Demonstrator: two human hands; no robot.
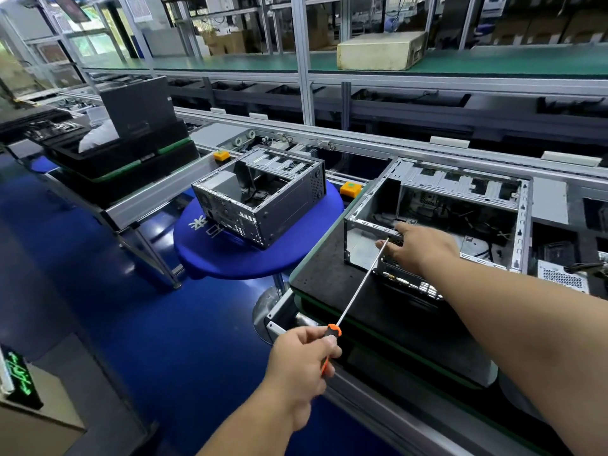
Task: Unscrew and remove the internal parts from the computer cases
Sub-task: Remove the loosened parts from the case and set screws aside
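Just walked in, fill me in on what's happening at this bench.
A person is stripping an open computer case on the black mat. The left hand grips a long screwdriver by its orange handle, tip aimed at the case's near corner, where the right hand rests. A second case sits on a blue stool.

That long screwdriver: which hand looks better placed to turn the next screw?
The left hand. It grips the screwdriver by its orange handle, tip at the near computer case frame. The right hand rests on that frame, steadying the shaft's tip.
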